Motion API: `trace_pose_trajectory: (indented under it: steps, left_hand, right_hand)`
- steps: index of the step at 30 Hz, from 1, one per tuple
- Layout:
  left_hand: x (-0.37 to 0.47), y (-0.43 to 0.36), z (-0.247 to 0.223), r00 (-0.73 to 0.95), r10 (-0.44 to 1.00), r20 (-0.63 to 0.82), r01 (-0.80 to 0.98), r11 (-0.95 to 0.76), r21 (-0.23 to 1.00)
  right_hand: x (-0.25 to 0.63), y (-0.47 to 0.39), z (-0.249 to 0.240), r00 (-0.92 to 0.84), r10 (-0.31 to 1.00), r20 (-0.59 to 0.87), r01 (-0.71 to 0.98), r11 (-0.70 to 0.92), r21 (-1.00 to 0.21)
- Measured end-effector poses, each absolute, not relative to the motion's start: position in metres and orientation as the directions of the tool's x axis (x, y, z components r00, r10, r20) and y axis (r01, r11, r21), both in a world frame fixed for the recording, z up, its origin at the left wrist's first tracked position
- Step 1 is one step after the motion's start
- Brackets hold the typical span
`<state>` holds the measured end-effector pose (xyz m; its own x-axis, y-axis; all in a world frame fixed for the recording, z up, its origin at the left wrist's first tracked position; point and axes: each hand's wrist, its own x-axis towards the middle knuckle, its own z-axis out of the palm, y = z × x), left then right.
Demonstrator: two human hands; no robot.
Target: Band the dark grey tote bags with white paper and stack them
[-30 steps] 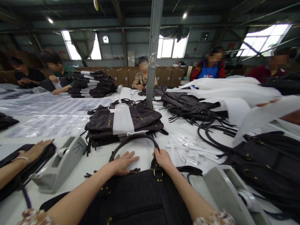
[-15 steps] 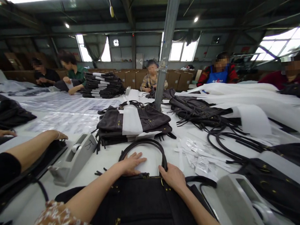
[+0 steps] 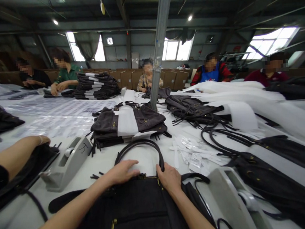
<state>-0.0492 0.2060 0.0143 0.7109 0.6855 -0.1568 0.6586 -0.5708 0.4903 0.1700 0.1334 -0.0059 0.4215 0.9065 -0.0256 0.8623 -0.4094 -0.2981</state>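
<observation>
A black handbag (image 3: 141, 204) lies in front of me, its brass zip pull showing and its rounded handles (image 3: 140, 143) standing up in an arch away from me. My right hand (image 3: 170, 176) is closed around the handle's right leg, close to the bag's top edge. My left hand (image 3: 124, 171) rests by the handle's left leg at the top edge, fingers stretched to the right and thumb apart. It covers the lower part of that leg. Just beyond lies a stack of dark bags (image 3: 102, 124) with a white paper band (image 3: 127, 121) around it.
Grey tape dispensers stand on both sides, one left (image 3: 66, 164) and one right (image 3: 237, 199). White paper slips (image 3: 195, 153) and more black bags (image 3: 267, 172) lie to the right. A metal post (image 3: 158, 53) rises mid-table. A co-worker's arm (image 3: 19, 154) reaches in at left; others sit opposite.
My left hand has shifted slightly left and its fingers have drawn closer together. My right hand stays on the handle. The view has swung a little to the right.
</observation>
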Motion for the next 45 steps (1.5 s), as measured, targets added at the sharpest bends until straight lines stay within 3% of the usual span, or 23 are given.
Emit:
trace_pose_trajectory:
  steps: [6, 21, 24, 28, 31, 40, 45]
  left_hand:
    - [-0.059, 0.130, -0.024, 0.588, 0.803, 0.096, 0.765, -0.591, 0.256]
    - [-0.051, 0.129, -0.012, 0.496, 0.846, 0.194, 0.798, -0.533, 0.282]
    - [-0.052, 0.143, -0.009, 0.478, 0.856, 0.196, 0.787, -0.517, 0.338]
    - [-0.059, 0.191, -0.002, 0.294, 0.935, 0.198, 0.839, -0.352, 0.416]
    - [-0.059, 0.235, -0.001, 0.230, 0.966, 0.121, 0.863, -0.260, 0.433]
    - [0.000, 0.304, 0.005, 0.404, 0.912, -0.069, 0.761, -0.294, 0.578]
    - [0.022, 0.311, 0.053, 0.560, 0.822, -0.103, 0.606, -0.322, 0.728]
  right_hand:
    - [0.172, 0.130, -0.010, 0.418, 0.908, 0.025, 0.867, -0.390, -0.311]
    - [0.172, 0.132, -0.006, 0.427, 0.904, 0.002, 0.857, -0.404, -0.319]
    - [0.171, 0.132, -0.006, 0.419, 0.908, 0.005, 0.863, -0.397, -0.313]
    - [0.171, 0.133, -0.006, 0.422, 0.907, 0.013, 0.866, -0.399, -0.301]
    - [0.171, 0.135, -0.006, 0.425, 0.905, 0.012, 0.864, -0.402, -0.304]
    - [0.175, 0.134, -0.013, 0.437, 0.899, 0.010, 0.850, -0.409, -0.332]
    - [0.178, 0.131, -0.016, 0.483, 0.868, 0.115, 0.782, -0.368, -0.503]
